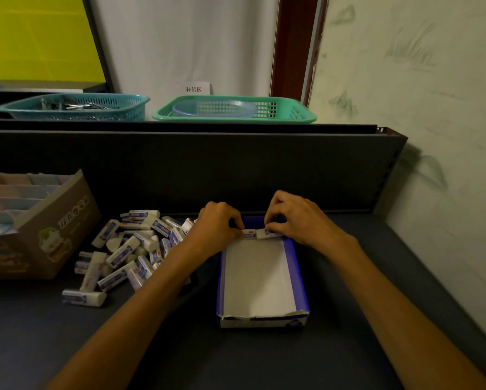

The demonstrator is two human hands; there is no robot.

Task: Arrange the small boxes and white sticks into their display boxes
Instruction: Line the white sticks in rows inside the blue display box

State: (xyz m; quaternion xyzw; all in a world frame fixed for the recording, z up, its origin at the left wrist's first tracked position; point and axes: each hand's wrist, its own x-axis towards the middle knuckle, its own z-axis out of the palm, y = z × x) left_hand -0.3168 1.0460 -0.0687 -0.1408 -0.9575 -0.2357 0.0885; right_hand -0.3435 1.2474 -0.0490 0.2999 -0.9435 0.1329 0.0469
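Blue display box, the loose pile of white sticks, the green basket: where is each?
blue display box [297, 266], head view, right wall
pile of white sticks [129, 249], head view, pile's middle
green basket [236, 117], head view, front rim

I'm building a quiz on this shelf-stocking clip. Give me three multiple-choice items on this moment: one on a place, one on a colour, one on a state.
1. Where is the pile of white sticks?
A. left of the blue box
B. inside the green basket
C. right of the blue box

2. What colour are the blue box's inner walls?
A. red
B. blue
C. yellow

3. What are the hands doing?
A. resting flat
B. pinching sticks at the box's far end
C. lifting the box

Answers: 1 A, the pile lies left; 2 B, walls are blue; 3 B, left hand and right hand pinch sticks.
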